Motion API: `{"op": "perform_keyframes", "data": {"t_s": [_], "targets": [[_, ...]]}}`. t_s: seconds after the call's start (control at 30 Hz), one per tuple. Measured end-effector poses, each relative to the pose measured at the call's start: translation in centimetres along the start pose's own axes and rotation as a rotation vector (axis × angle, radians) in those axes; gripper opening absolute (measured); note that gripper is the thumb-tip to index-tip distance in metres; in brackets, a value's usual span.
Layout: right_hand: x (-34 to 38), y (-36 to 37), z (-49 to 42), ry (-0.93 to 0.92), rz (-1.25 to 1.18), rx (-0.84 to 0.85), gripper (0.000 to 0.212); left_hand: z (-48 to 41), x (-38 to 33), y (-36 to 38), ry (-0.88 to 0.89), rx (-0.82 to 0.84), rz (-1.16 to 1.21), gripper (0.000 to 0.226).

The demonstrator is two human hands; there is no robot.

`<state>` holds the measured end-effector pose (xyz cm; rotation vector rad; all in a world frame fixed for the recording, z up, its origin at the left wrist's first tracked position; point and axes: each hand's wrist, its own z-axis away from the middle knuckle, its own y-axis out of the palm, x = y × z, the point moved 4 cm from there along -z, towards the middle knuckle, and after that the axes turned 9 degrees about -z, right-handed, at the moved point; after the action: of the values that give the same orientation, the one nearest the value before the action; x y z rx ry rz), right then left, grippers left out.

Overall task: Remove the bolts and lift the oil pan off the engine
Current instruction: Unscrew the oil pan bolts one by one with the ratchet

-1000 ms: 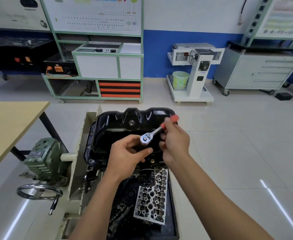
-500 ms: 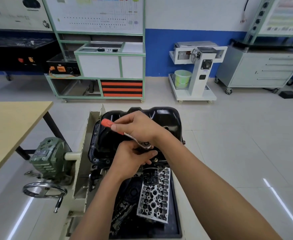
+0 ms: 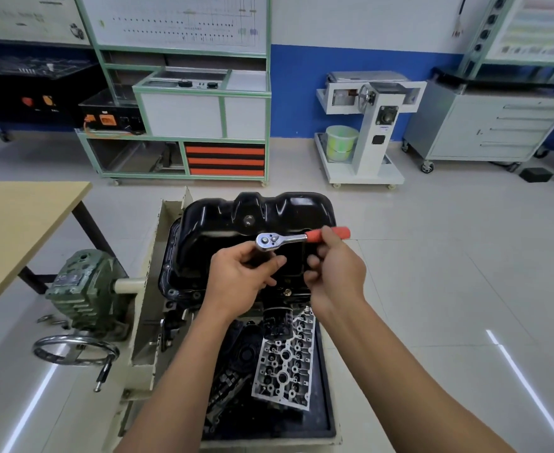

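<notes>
The black oil pan [image 3: 223,230] sits at the centre of the frame, sump side up, on the engine [image 3: 179,305], which is carried by a cream stand [image 3: 148,322]. Its flange lies flat along the left and near edges. A round plug [image 3: 249,219] shows on the pan's far wall.

Both hands are over the near half of the pan and hold one ratchet [image 3: 297,238]. The left hand [image 3: 236,282] is just below the chrome head, thumb and fingers curled in and pinching the dark piece under that head; whether this is a socket or an extension cannot be told. The right hand [image 3: 334,273] is right of centre, fingers curled, pinching the red handle near where it meets the chrome shank. The handle's end sticks out past the fingers toward the right. The ratchet lies about level, head to the left, handle to the right.

Between the wrists, at the pan's near edge, a small brass-coloured bolt head [image 3: 287,291] shows.

Below the hands a dark oil filter [image 3: 277,322] hangs off the engine. Under it a black tray [image 3: 321,403] holds a cylinder head [image 3: 284,367] and darker parts to its left.

At left centre are a green gearbox [image 3: 82,289] and a handwheel [image 3: 73,349] below it. A wooden table [image 3: 17,223] fills the left edge.
</notes>
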<state>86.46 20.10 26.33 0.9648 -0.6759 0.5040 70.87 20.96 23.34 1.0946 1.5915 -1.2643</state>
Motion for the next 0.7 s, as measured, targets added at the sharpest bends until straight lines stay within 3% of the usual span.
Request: {"op": "perform_keyframes", "data": {"t_s": [0.07,0.23,0.4,0.47,0.7], "targets": [[-0.5,-1.9,1.6,0.013,-0.016,0.015,0.008,-0.1,-0.1,-0.1,0.002,-0.002,0.004,0.010],[-1.9,-4.6,4.4,0.048,0.026,0.079,0.019,-0.1,-0.2,0.1,0.007,0.033,0.025,0.015],[-0.6,-3.7,1.5,0.028,0.038,0.071,0.011,-0.1,0.2,0.0,-0.004,0.095,0.040,0.015],[0.3,-2.3,-0.4,0.045,0.063,0.079,0.017,-0.2,0.2,-0.3,-0.011,0.139,0.053,0.017],[2.2,5.3,-4.4,0.009,0.520,0.337,0.021,-0.6,-0.3,-0.7,-0.003,0.394,0.016,0.025]]}}
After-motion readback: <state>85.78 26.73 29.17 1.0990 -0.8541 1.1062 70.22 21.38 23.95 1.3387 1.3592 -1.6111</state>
